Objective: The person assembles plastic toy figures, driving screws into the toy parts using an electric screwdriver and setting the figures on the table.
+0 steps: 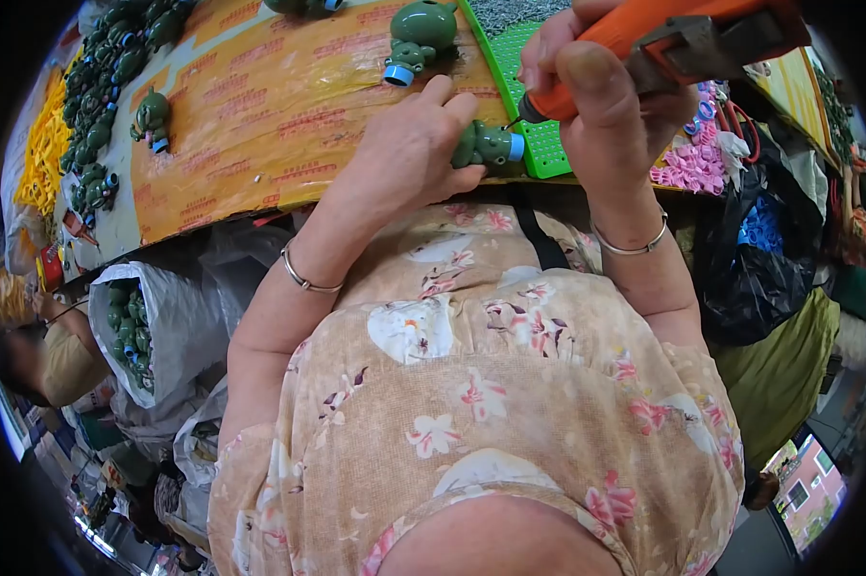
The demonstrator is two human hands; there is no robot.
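My left hand is closed around a dark green plastic toy figure with a light blue ring at its end, holding it down near the table's front edge. In my right hand is an orange electric screwdriver, gripped with its body leaning up to the right. Its thin dark bit reaches the top of the held toy; whether it sits in a screw I cannot tell. Just beyond my left hand stands another green toy with a blue ring.
A green perforated tray holds a heap of small metal screws. More green toys pile up at the left, beside yellow parts. Pink parts lie right. A white sack and a black bag flank me. Another person's arm shows at left.
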